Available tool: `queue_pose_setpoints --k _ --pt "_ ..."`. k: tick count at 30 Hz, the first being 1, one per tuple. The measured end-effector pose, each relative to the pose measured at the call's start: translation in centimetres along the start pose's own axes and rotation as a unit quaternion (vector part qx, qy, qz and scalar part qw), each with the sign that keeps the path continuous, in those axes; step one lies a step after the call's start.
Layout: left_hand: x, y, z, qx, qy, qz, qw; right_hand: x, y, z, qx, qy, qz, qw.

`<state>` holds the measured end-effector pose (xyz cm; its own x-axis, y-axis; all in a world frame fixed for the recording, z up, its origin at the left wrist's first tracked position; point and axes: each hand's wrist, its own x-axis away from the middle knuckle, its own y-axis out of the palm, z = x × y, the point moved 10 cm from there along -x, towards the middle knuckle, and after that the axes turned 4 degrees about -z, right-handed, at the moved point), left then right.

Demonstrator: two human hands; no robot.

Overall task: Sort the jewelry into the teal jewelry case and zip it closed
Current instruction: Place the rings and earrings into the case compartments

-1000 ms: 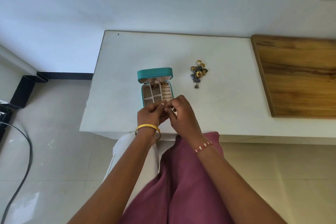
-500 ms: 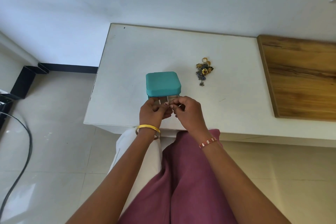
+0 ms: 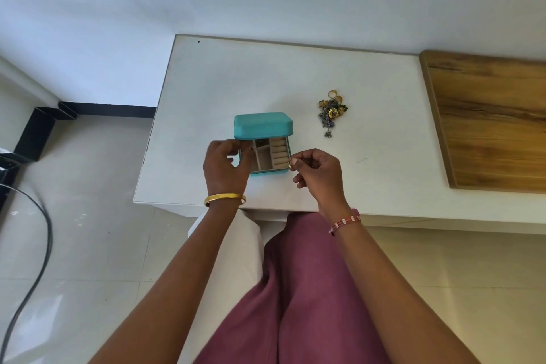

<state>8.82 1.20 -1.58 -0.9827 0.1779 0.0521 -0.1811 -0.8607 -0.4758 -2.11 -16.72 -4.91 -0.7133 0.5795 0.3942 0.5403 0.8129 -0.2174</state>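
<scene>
The teal jewelry case [image 3: 263, 125] sits on the white table [image 3: 224, 77], its lid tilted half open over beige compartments and ring rolls. My left hand [image 3: 226, 167] is at the case's left side, fingers curled on its left edge. My right hand [image 3: 317, 170] hovers at the case's front right corner and pinches a small gold ring [image 3: 291, 163] between thumb and forefinger. A pile of loose jewelry [image 3: 331, 112], gold rings and dark pieces, lies on the table to the right of the case.
A wooden board [image 3: 487, 118] covers the table's right part. The table's front edge runs just below my wrists. A black cable [image 3: 38, 260] lies on the tiled floor at the left.
My hands, joined in front of the case before, have parted: left to the case's left side, right to its front right corner with a ring. The lid, lowered half a second ago, is raised again.
</scene>
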Motion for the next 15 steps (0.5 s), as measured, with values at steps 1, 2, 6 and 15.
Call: queue_pose_setpoints --k 1,2,6,15 --pt "-0.3 -0.1 -0.2 0.001 -0.002 0.009 1.0 -0.3 -0.1 0.1 0.003 0.003 0.005 1.0" --pt "-0.7 -0.2 -0.4 0.003 -0.007 0.017 1.0 -0.6 -0.3 0.1 0.003 0.004 0.011 1.0" --pt "-1.6 -0.4 -0.6 0.015 0.004 0.037 0.999 -1.7 -0.2 -0.2 0.01 -0.008 0.02 1.0" --pt "-2.9 -0.3 -0.9 0.041 0.034 0.036 0.998 -2.3 1.1 -0.6 0.061 -0.076 0.022 0.995"
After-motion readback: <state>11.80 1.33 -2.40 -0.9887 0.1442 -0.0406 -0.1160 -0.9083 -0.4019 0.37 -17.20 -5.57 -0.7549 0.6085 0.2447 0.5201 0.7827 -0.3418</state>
